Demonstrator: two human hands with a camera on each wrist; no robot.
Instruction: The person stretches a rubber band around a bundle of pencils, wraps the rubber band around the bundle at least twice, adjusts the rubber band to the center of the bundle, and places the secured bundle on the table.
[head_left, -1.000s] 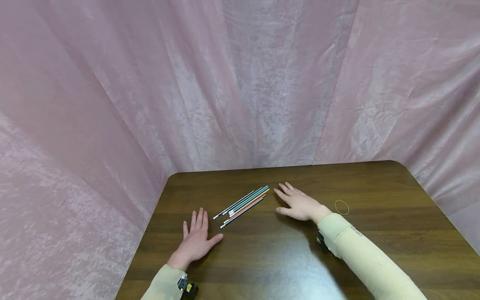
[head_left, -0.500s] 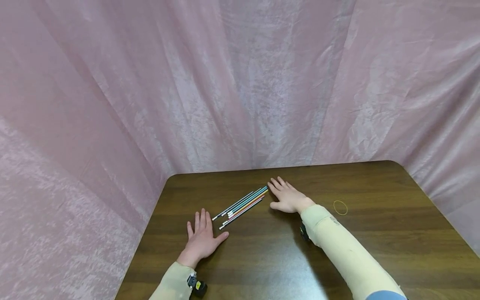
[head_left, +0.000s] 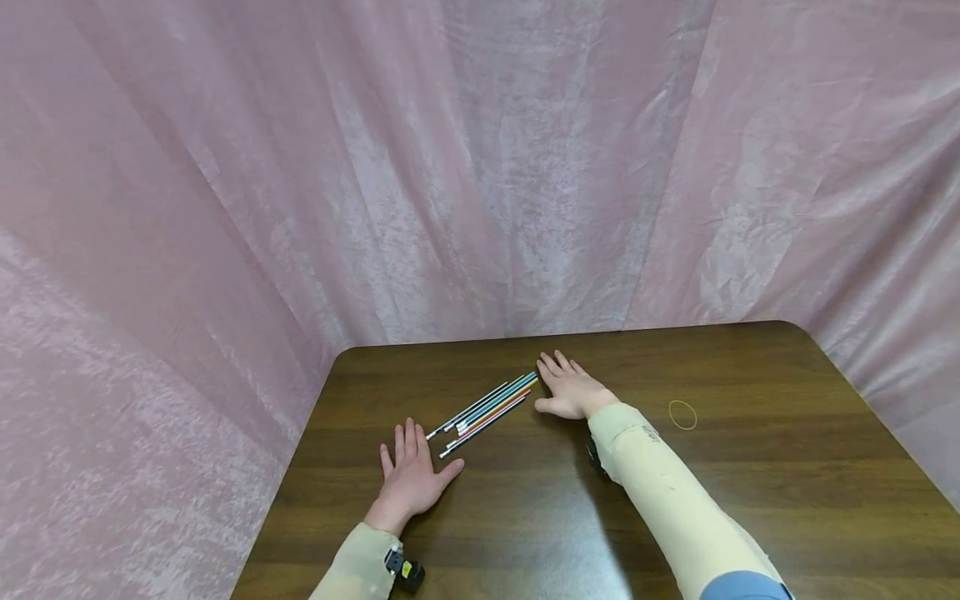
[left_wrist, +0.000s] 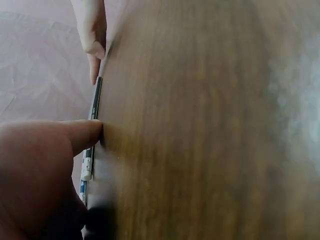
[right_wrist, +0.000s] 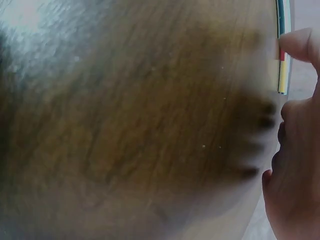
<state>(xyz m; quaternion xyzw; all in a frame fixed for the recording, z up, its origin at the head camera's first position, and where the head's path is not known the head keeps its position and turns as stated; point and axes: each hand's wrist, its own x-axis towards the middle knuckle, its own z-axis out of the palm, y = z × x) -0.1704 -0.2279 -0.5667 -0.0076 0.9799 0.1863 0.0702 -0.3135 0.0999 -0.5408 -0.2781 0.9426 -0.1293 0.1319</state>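
Several pencils [head_left: 491, 411] in dark, teal, yellow and red lie side by side on the wooden table, slanting up to the right, with white eraser ends at the lower left. My left hand [head_left: 412, 481] is spread flat beside those eraser ends, thumb out to the right. At the other ends is my right hand [head_left: 572, 392], palm down with fingers extended. In the left wrist view a dark pencil [left_wrist: 95, 105] shows past the left thumb. The right wrist view has the pencil ends [right_wrist: 283, 75] near the right thumb. Neither hand grips anything; whether fingertips touch pencils I cannot tell.
A thin yellow rubber band [head_left: 682, 414] lies on the table [head_left: 750, 483] to the right of the right forearm. Pink curtains [head_left: 480, 167] hang behind the table's far edge and at its left.
My right hand has moved left to the far ends of the pencils. My left hand has shifted slightly right, closer to the eraser ends. The pencils stay practically in place.
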